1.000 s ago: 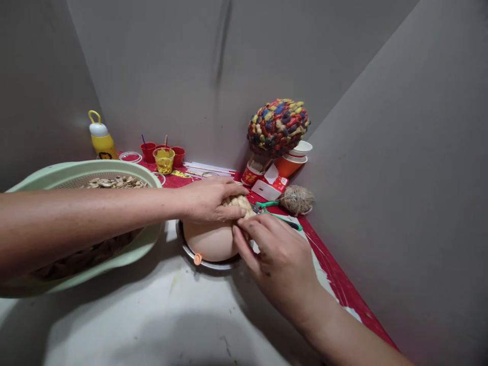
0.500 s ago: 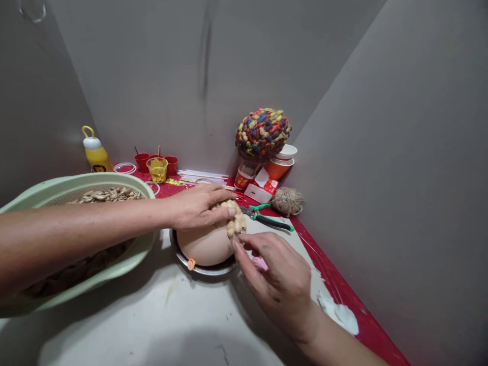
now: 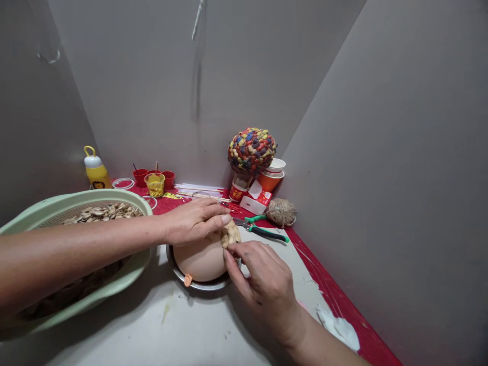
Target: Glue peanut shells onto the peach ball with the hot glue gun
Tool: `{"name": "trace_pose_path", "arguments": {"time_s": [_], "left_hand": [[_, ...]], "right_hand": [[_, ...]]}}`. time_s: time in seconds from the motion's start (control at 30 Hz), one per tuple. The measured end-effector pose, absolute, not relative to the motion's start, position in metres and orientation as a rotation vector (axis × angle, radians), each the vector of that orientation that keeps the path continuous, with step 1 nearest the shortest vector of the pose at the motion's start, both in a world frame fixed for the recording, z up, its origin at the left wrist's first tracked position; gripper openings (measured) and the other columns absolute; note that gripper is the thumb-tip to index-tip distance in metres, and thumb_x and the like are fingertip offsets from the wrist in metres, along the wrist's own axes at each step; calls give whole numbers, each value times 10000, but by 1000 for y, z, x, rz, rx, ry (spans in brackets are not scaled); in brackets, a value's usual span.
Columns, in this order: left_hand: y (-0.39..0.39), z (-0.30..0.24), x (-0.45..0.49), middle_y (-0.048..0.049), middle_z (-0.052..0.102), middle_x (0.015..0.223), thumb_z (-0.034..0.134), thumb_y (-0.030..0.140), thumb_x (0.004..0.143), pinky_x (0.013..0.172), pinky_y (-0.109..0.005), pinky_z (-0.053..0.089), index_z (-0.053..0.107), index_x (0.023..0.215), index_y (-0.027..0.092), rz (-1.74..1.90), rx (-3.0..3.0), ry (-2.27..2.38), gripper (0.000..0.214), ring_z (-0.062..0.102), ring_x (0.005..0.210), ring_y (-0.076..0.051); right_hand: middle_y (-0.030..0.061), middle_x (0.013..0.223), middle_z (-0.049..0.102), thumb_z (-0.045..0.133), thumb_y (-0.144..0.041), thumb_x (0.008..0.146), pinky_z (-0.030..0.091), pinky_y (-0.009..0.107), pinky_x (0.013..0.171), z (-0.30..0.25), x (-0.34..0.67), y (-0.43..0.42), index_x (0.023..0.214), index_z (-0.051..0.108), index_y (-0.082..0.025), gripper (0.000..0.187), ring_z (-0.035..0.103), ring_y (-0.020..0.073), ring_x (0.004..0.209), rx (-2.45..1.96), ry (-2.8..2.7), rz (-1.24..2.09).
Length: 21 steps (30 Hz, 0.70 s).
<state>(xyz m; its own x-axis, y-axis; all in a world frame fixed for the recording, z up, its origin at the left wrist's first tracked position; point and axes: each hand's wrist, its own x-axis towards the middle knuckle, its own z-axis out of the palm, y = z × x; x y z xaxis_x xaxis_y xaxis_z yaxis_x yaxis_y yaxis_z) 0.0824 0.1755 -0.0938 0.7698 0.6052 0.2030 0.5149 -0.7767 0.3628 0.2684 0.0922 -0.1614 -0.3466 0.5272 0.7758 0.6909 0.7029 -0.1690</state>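
A pale peach balloon with an orange knotted neck sits in a metal bowl. Peanut shells cover part of its upper right side. My left hand lies over the top of the balloon, fingers stretched out, the thumb by the shells. At the lower edge of the shell patch, my right hand pinches a peanut shell against the balloon; the fingertips hide most of it. Left of the bowl, a green colander holds loose shells, partly hidden under my left forearm.
Behind the bowl are green-handled pliers, a ball of twine, and a colourful shell-covered ball on a red cup. Paint cups, white sticks and a yellow bottle line the back. Crumpled white material lies right.
The view has tilted up a little, so things appear lower. My right fingertips stay at the shell edge and look closer together. My left hand stays on the balloon.
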Motion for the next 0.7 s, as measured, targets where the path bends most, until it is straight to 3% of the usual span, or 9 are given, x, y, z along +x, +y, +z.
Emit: {"name": "trace_pose_path", "arguments": {"time_s": [0.2, 0.4, 0.7], "left_hand": [[173, -91, 82, -136, 549, 1358, 316, 435, 996, 1090, -396, 352, 542, 1309, 153, 423, 2664, 891, 479, 474, 1287, -258], [172, -87, 83, -128, 516, 1407, 323, 379, 986, 1118, -389, 319, 520, 1344, 154, 380, 2638, 932, 466, 436, 1329, -241], [174, -90, 85, -141, 548, 1367, 435, 347, 926, 1096, -401, 361, 537, 1315, 141, 396, 2615, 951, 452, 484, 1282, -253]], "right_hand": [[35, 756, 616, 536, -96, 920, 426, 317, 644, -159, 268, 91, 938, 574, -182, 95, 548, 180, 691, -930, -2005, -145], [65, 840, 647, 582, -72, 897, 471, 347, 690, -158, 272, 88, 1085, 571, -171, 213, 588, 203, 759, -865, -1935, -138], [78, 848, 659, 566, -64, 906, 477, 366, 684, -163, 268, 95, 1051, 590, -163, 177, 588, 214, 763, -852, -1992, -213]]}}
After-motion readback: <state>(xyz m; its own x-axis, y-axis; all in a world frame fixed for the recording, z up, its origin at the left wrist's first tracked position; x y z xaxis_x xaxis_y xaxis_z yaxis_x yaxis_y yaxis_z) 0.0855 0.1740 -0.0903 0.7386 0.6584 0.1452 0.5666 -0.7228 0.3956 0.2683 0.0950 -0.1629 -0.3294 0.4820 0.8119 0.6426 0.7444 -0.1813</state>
